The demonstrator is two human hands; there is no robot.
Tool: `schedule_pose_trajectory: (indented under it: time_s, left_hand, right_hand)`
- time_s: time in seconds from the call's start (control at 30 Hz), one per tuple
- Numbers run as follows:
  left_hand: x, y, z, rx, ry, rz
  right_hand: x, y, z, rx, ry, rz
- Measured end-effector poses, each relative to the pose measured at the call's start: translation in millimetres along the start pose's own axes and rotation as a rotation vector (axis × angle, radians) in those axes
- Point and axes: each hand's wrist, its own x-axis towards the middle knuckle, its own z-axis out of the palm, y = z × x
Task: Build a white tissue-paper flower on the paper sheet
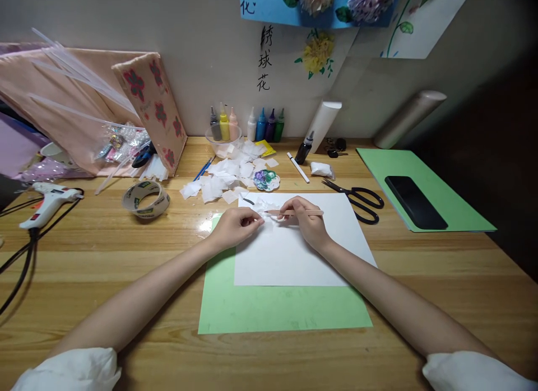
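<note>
My left hand (236,226) pinches a small piece of white tissue paper (264,207) over the top edge of a white sheet (294,251). My right hand (303,218) grips a thin wooden stick (313,213) that lies level, its tip pointing left into the tissue. The white sheet rests on a light green sheet (269,307) on the wooden table. Both hands nearly touch each other at the tissue.
A pile of white tissue squares (222,181) and a small paint palette (266,180) lie behind the sheet. Black scissors (357,199), a tape roll (146,199), a glue gun (47,203), paint bottles (247,125), a white marker (298,167) and a phone (415,201) on green paper surround it.
</note>
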Motion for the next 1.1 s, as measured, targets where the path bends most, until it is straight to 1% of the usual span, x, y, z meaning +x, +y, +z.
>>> schedule_pose_trajectory:
  time_s: [0.17, 0.43, 0.63, 0.87, 1.1]
  left_hand:
    - [-1.8, 1.7, -0.3, -0.017, -0.076, 0.021]
    - [-1.4, 3.3, -1.8, -0.075, -0.102, -0.002]
    - [-0.9, 1.0, -1.3, -0.048, -0.079, -0.010]
    - [-0.5, -0.5, -0.6, -0.002, 0.005, -0.025]
    - [-0.7, -4.5, 2.1, 0.046, 0.044, -0.014]
  right_hand:
    - [-1.1, -1.2, 0.4, 0.011, -0.050, 0.050]
    - [1.4, -1.6, 1.5, 0.030, -0.032, 0.063]
    - [2.2, 0.8, 0.8, 0.064, -0.020, 0.106]
    - [1.8, 1.7, 0.8, 0.073, -0.023, 0.100]
    - [1.4, 2.7, 0.5, 0.081, -0.032, 0.107]
